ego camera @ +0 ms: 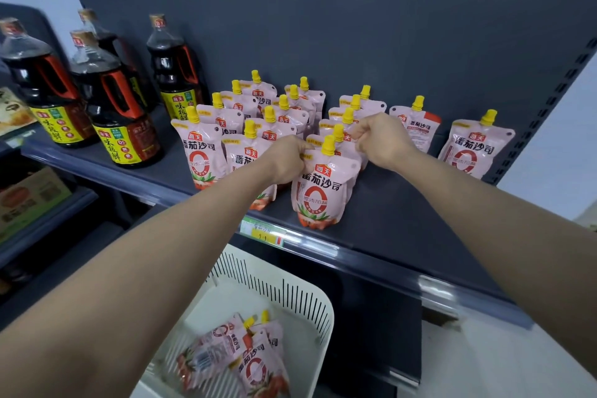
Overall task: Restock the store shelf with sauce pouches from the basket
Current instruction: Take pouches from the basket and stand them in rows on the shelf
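A: What sits left of the front pouch [323, 186]?

B: Far left of it, dark soy sauce bottles [121, 113] stand on the shelf [403, 203]. Nearer, just left, two rows of the same pink sauce pouches [203, 152] stand upright with yellow caps.

A: And the hands?

B: The left hand [286, 157] has its grip pinching the front pouch's upper left corner. The right hand [381, 139] is curled just right of that pouch's cap; its fingers close on the top edge of the pouches right behind it, though which one I cannot tell.

A: Where does the front pouch stand?

B: Upright at the shelf's front edge, heading its own row, with a price tag [263, 233] just below and left of it.

A: Further right?

B: Two lone pouches [475, 149] stand well right of it, near the back panel.

A: And the basket?

B: The white basket [310, 307] is below the front pouch, with a few spare pouches [255, 365] lying flat inside.
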